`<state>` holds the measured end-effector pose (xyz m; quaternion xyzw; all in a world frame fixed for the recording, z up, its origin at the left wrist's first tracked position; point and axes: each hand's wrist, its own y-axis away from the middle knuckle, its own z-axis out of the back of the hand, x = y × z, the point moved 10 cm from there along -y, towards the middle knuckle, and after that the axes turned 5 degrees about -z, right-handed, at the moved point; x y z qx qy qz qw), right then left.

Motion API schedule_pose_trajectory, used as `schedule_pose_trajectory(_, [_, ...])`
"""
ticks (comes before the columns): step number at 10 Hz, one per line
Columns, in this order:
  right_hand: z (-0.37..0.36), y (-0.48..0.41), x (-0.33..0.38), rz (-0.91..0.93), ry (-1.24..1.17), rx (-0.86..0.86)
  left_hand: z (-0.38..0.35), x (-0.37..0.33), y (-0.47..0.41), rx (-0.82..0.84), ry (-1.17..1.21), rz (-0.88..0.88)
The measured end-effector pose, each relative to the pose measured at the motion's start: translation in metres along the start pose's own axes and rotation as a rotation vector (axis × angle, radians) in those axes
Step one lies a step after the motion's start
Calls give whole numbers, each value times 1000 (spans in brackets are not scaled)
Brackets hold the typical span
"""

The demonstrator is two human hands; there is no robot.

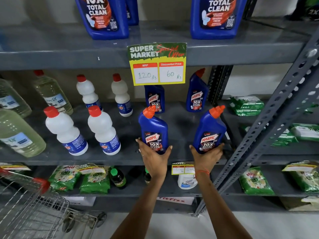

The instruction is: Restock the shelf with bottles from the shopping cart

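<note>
Blue bottles [153, 130] gripped – shelf [120, 157] edge (both hands).

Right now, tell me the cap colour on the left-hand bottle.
Orange-red cap, clearest in the head view.

Grey slotted-steel racking [269, 118], pale floor [172, 226]

on the middle shelf [181, 157], the left hand [153, 158] grips the base of one harpic bottle [153, 130] at the front edge and the right hand [206, 156] grips another harpic bottle [209, 130] to its right. two more harpic bottles [196, 95] stand behind them, under the price sign [158, 63]. four cleaner bottles [101, 130] stand to the left, and the shopping cart [34, 213] sits below left.
</note>
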<state>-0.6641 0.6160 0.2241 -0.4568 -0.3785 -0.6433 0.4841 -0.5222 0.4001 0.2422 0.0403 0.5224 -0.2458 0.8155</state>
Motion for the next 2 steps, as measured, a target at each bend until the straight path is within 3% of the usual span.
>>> schedule_pose_trajectory(1, [-1, 6, -2, 13, -29, 14, 12, -17, 4, -25, -6, -108])
schedule_pose_trajectory(2, [8, 30, -3, 15, -32, 3, 40, -64, 12, -101, -68, -427])
